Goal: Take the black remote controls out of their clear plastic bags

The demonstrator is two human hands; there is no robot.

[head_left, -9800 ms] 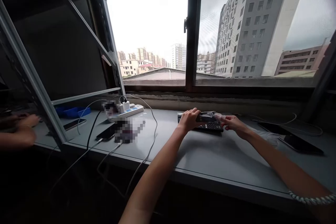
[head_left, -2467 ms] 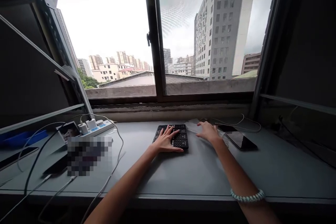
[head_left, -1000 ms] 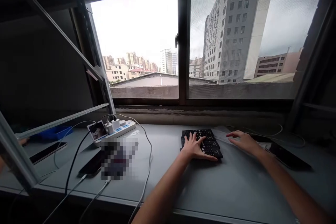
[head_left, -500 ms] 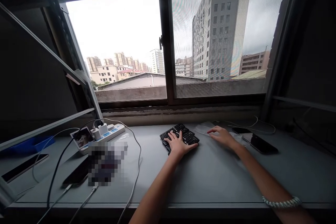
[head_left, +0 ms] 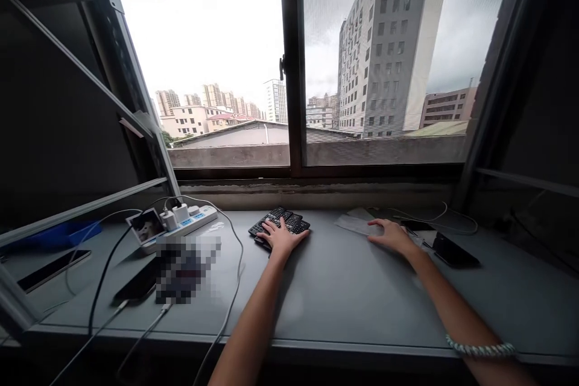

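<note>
Several black, flat things with rows of small light-marked keys [head_left: 295,224] lie overlapping on the desk, like remote controls or keypads; their exact kind cannot be told. On top of them rests my left hand [head_left: 281,237], fingers spread and nothing gripped. To the right, my right hand [head_left: 394,236] hovers just above the desk with thumb and fingers bent and apart, holding nothing. Beside its fingertips lies a clear plastic bag [head_left: 355,222], partly covered by the hand.
A dark phone [head_left: 455,250] and pale cable [head_left: 441,216] lie at the right. At the left are a power strip [head_left: 205,217] with chargers, a photo card [head_left: 147,227], phones on cables and a blue tray [head_left: 84,232]. Metal shelf posts [head_left: 147,108] flank the window.
The black keyed things have slid left across the desk under my left hand, away from the plastic bag. My right hand remains near the bag. The view has shifted slightly.
</note>
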